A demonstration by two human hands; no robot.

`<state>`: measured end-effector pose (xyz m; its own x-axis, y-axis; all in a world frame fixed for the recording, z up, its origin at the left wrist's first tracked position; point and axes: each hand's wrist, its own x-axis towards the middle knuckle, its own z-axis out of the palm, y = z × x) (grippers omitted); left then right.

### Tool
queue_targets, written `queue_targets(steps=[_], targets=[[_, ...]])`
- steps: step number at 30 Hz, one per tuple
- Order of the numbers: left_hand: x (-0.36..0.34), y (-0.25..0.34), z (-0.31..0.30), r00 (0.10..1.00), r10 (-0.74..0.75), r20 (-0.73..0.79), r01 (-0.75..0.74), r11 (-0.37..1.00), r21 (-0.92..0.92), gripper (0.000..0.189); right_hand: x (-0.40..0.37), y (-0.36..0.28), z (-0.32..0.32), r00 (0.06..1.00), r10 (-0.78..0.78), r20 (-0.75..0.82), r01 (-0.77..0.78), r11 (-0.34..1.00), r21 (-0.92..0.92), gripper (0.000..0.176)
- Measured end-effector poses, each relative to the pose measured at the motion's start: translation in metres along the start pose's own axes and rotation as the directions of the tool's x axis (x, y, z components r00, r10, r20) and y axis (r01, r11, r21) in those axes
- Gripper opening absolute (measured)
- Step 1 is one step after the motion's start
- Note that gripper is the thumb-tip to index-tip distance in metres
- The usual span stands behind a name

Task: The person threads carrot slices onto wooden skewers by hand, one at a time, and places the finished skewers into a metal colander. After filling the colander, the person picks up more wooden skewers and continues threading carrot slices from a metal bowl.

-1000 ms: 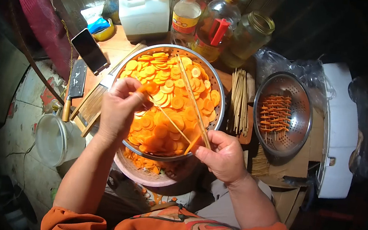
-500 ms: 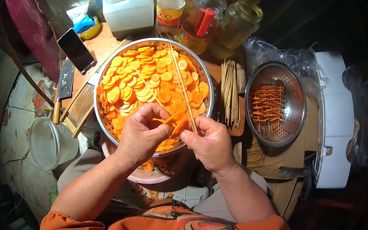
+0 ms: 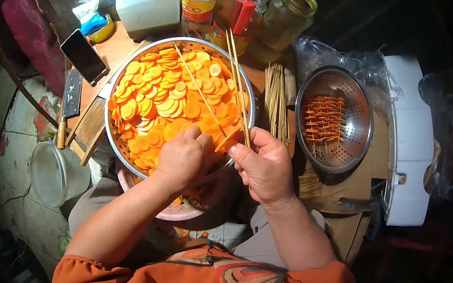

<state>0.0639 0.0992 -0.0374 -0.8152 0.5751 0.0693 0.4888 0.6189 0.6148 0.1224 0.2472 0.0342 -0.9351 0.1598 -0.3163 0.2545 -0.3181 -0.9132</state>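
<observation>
The skewer (image 3: 196, 85) lies over the large colander (image 3: 118, 147) near the middle of the frame, its long axis slanting from the upper left down to the lower right. Its free end points to the upper left, near the colander's far rim; its lower end carries a few carrot slices (image 3: 229, 138) beside the right hand (image 3: 263, 165). The fingers of the right hand pinch at this lower end, thumb against forefinger, and also hold two thin sticks (image 3: 238, 76). These sticks point up the frame, leaning slightly left, close together and nearly parallel.

The left hand (image 3: 184, 156) is at the colander's lower part, palm down over the loose slices (image 3: 153, 99). Its fingers are bent; their tips are hidden, so whether they pinch a slice cannot be told.

Right of the large colander, a bundle (image 3: 278, 100) of sticks lies lengthwise up and down the frame. Farther right, the small colander (image 3: 359, 117) holds filled skewers (image 3: 325, 119), their bare ends pointing down the frame. At left, a cleaver (image 3: 72, 93) lies on the counter (image 3: 115, 45), handle toward the bottom, near a phone (image 3: 84, 56). A pink basin (image 3: 184, 214) shows below the large colander.
</observation>
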Motion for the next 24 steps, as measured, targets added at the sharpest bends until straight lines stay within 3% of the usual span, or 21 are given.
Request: queue_targets(steps=[2,6,8,9,10,11,13,14,17,20,24], targets=[[0.002,0.002,0.009,1.0,0.01,0.017,-0.014,0.962,0.274,0.032,-0.001,-0.001,-0.001,1.0,-0.001,-0.001,0.001,1.0,0.007,0.015],[0.01,0.004,0.006,0.996,-0.044,0.071,0.027,0.975,0.219,0.037,-0.001,-0.005,-0.004,1.0,-0.013,-0.009,0.013,1.0,-0.009,0.015],[0.017,-0.007,-0.006,0.96,-0.188,0.209,0.199,0.979,-0.032,0.03,-0.002,-0.004,-0.009,1.0,-0.006,0.011,0.006,1.0,-0.023,0.015],[0.021,-0.01,-0.017,0.96,-0.188,0.209,0.198,0.98,-0.029,0.03,-0.003,-0.004,-0.011,0.999,0.002,0.033,-0.001,0.999,-0.038,0.014],[0.026,-0.013,-0.033,0.905,-0.323,0.278,0.4,0.868,-0.293,0.02,-0.004,-0.005,-0.011,0.999,0.001,0.034,0.001,0.999,-0.034,0.014],[0.029,-0.017,-0.046,0.826,-0.42,0.377,0.564,0.65,-0.51,0.01,-0.004,-0.006,-0.01,0.998,0.011,0.067,-0.005,0.996,-0.089,0.016],[0.03,-0.031,-0.063,0.844,-0.463,0.269,0.441,0.315,-0.841,0.009,-0.005,-0.008,-0.006,0.993,0.014,0.113,0.001,0.991,-0.135,0.019],[0.031,-0.037,-0.071,0.847,-0.493,0.198,0.332,0.199,-0.922,0.007,-0.008,-0.009,-0.005,0.99,0.073,0.118,-0.05,0.981,-0.189,0.016],[0.029,-0.051,-0.092,0.785,-0.598,0.163,0.207,0.005,-0.978,0.011,-0.011,-0.005,-0.004,0.979,0.137,0.148,-0.104,0.971,-0.215,0.015],[0.025,-0.056,-0.103,0.77,-0.621,0.146,0.139,-0.061,-0.989,0.012,-0.013,-0.005,0.0,0.976,0.151,0.159,-0.119,0.974,-0.193,0.015],[0.021,-0.06,-0.108,0.76,-0.639,0.12,0.129,-0.033,-0.991,0.013,-0.011,-0.002,0.002,0.972,0.163,0.17,-0.122,0.965,-0.231,0.017]])
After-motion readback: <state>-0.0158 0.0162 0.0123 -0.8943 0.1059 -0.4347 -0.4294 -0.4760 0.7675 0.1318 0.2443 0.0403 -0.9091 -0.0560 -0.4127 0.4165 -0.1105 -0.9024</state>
